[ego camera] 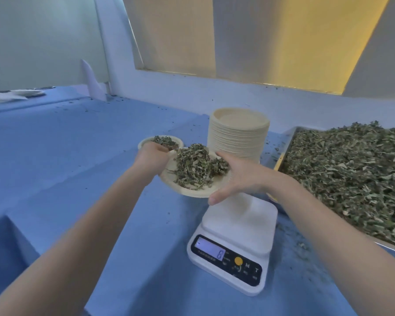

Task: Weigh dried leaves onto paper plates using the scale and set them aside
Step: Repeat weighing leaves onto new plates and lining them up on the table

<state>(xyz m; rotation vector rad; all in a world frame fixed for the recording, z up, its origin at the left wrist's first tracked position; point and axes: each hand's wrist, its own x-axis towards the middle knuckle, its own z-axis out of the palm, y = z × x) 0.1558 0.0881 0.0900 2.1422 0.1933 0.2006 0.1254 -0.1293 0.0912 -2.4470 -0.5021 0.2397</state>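
Both hands, left hand [152,157] and right hand [235,176], hold a leaf-heaped paper plate [187,190] above the scale [235,242].

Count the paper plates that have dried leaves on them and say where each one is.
2. One plate is held in both hands, left of the scale. The other plate sits farther back on the blue table, partly hidden behind the left hand.
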